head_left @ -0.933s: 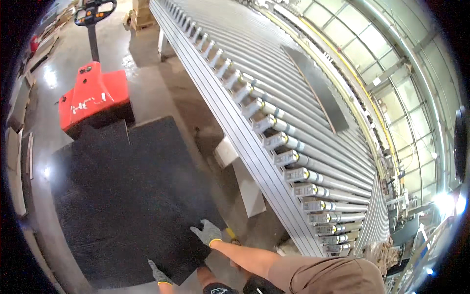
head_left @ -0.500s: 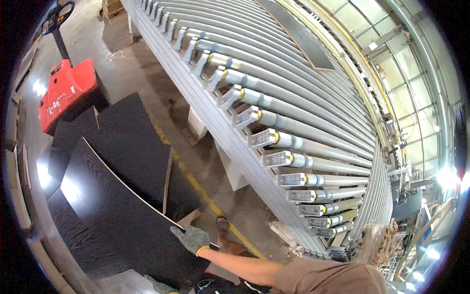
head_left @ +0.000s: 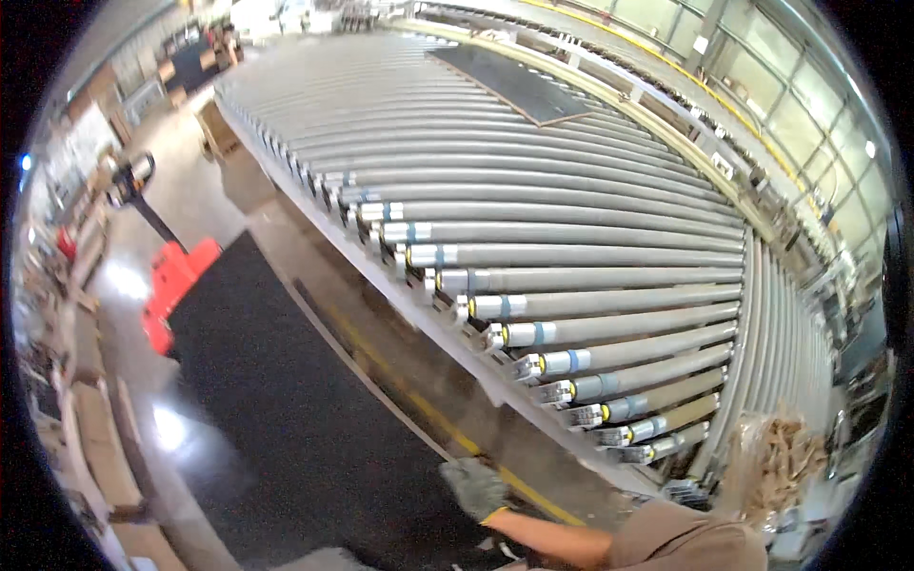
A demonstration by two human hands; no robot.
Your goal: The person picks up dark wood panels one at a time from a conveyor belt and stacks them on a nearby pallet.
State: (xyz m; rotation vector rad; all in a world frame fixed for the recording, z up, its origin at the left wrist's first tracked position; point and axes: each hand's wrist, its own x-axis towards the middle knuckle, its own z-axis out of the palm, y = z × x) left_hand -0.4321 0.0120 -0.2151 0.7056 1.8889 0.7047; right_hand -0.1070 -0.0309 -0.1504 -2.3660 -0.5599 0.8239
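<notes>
A large black panel (head_left: 314, 409) with a thin pale edge is held up at a slant in front of me, filling the lower left. My right hand (head_left: 474, 487), in a grey knitted glove with a yellow cuff, is closed on the panel's right edge. At the bottom of the picture, a grey gloved part of my left hand (head_left: 328, 560) shows against the panel's near end. Its fingers are hidden.
A roller conveyor (head_left: 581, 276) runs along my right, with another dark panel (head_left: 519, 84) lying on its far side. A red pallet truck (head_left: 176, 285) stands beyond the held panel. Brown packing material (head_left: 781, 466) is at the right, and long boards (head_left: 100, 443) lie at the left.
The panel has risen off the dark panels below and now covers them. My right hand moved right and down in view with it. The view has swung, showing more of the conveyor's far end.
</notes>
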